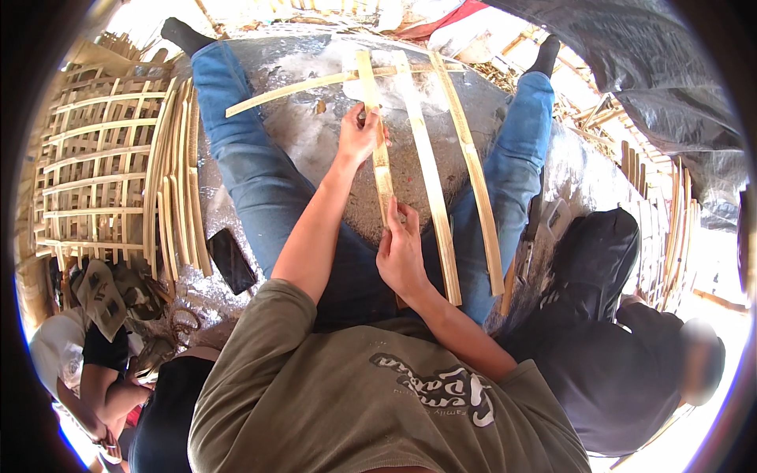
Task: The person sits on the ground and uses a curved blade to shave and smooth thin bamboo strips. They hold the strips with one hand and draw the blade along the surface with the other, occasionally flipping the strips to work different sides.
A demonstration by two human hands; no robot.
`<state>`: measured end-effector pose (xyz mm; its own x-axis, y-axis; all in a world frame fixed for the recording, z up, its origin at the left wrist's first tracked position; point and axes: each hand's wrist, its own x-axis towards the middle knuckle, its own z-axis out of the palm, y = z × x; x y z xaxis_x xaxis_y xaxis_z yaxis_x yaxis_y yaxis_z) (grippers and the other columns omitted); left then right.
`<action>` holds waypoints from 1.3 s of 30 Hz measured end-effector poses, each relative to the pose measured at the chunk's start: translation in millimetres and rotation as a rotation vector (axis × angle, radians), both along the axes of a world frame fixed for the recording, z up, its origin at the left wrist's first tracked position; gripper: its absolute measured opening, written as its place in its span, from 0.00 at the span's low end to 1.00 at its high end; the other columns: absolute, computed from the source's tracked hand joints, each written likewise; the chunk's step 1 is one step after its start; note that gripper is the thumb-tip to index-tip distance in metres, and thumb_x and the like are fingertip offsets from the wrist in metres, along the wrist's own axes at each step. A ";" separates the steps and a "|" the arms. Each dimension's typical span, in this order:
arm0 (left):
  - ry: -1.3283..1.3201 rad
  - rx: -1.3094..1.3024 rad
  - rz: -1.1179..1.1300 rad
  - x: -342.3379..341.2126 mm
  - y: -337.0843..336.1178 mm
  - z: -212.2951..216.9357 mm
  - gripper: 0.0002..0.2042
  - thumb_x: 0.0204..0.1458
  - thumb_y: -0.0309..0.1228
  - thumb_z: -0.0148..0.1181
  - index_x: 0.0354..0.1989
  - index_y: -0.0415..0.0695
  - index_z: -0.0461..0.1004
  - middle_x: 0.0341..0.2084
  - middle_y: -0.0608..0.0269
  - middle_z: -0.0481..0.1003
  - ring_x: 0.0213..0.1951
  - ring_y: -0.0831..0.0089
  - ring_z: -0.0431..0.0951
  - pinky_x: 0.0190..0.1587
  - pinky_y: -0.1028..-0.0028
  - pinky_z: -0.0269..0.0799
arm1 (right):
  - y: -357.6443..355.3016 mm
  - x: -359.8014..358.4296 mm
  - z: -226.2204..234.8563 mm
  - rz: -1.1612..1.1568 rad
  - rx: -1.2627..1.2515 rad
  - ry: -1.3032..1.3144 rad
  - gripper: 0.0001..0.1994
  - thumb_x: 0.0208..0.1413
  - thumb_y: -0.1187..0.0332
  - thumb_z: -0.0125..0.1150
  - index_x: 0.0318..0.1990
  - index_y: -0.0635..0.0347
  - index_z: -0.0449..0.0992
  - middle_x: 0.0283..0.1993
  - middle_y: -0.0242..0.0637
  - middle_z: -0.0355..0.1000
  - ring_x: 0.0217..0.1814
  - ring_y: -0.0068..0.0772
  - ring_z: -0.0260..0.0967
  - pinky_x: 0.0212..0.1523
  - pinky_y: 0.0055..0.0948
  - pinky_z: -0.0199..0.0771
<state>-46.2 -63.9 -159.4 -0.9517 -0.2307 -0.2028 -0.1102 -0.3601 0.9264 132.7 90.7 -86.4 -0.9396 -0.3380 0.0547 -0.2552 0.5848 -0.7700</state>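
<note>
Between my spread legs, my left hand (360, 137) is closed around the upper part of a flat bamboo strip (382, 169). My right hand (403, 251) pinches the same strip at its near end. A second bamboo strip (426, 169) and a third bamboo strip (471, 162) lie to its right, roughly lengthwise, the third reaching over my right leg. One crosswise bamboo strip (293, 88) runs under the far end of the held strip, its left tip over my left shin. How it crosses the other two is hard to make out.
At the left lie woven bamboo lattice panels (98, 165) and a stack of loose strips (175, 181). A dark phone (230, 261) rests beside my left thigh. People sit close on both sides, one in black (603, 355) at the right. Dark plastic sheeting (662, 87) hangs at the far right.
</note>
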 end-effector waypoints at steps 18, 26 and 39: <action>-0.027 -0.031 0.000 0.9 -3.5 3.2 0.15 0.66 0.34 0.55 0.53 0.35 0.70 0.21 0.59 0.75 0.21 0.73 0.77 0.23 0.69 0.78 | -0.7 -0.9 4.6 -0.008 -0.053 -0.065 0.36 0.53 0.88 0.50 0.72 0.70 0.49 0.61 0.64 0.54 0.49 0.55 0.70 0.51 0.43 0.73; -0.034 -0.004 0.001 1.7 2.1 3.4 0.14 0.66 0.34 0.55 0.51 0.35 0.70 0.21 0.59 0.75 0.20 0.73 0.76 0.22 0.69 0.77 | 0.6 -0.1 1.1 0.005 -0.049 0.020 0.37 0.52 0.89 0.50 0.72 0.70 0.48 0.60 0.63 0.55 0.47 0.54 0.70 0.49 0.43 0.73; -0.012 0.032 0.016 1.6 2.5 -4.6 0.14 0.67 0.33 0.54 0.53 0.36 0.70 0.21 0.59 0.75 0.21 0.73 0.77 0.23 0.70 0.78 | 4.8 -0.7 -4.3 0.020 -0.003 0.048 0.37 0.53 0.88 0.50 0.73 0.68 0.47 0.61 0.64 0.54 0.49 0.57 0.69 0.51 0.44 0.72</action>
<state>-44.6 -61.5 -164.0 -0.9454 -0.2393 -0.2214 -0.1147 -0.3914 0.9130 131.9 95.5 -90.8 -0.9291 -0.3560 0.1008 -0.3033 0.5767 -0.7586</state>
